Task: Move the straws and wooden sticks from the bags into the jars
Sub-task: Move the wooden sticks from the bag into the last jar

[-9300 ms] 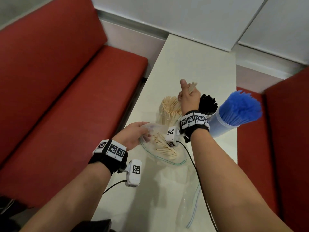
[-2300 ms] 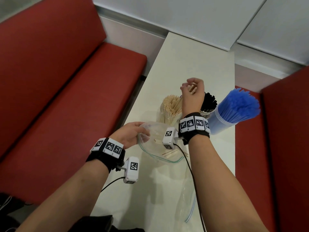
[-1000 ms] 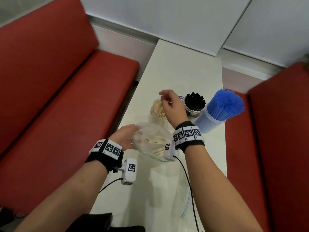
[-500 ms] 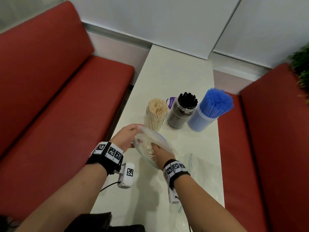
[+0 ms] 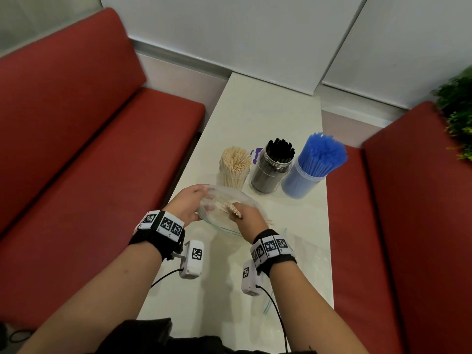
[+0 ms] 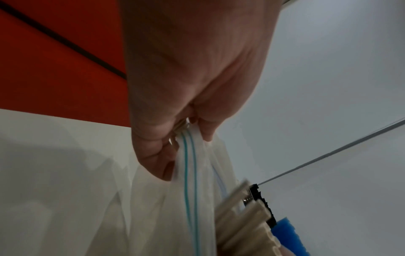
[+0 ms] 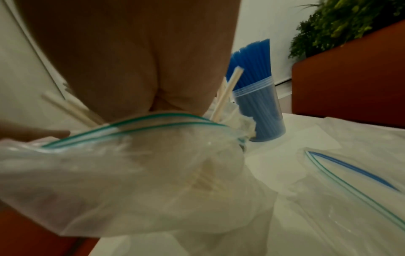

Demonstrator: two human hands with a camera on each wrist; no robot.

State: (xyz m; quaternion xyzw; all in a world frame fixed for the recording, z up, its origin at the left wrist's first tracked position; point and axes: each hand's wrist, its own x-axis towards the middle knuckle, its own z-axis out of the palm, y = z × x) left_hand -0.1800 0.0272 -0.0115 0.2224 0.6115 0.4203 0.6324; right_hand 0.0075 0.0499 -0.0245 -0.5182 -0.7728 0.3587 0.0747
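A clear zip bag with a green-striped rim is held open above the table. My left hand pinches its rim at the left side. My right hand reaches into the bag's mouth and grips a small bundle of beige straws, whose ends stick up from the fist. Three jars stand beyond the bag: one of beige straws, one of black straws, one of blue straws.
An empty zip bag lies flat on the white table to the right of my right wrist; its striped rim shows in the right wrist view. Red benches flank the table. A plant stands at far right.
My right hand came back from the beige straw jar, went down into the bag and now grips a bundle of straws. The left hand has kept hold of the rim.
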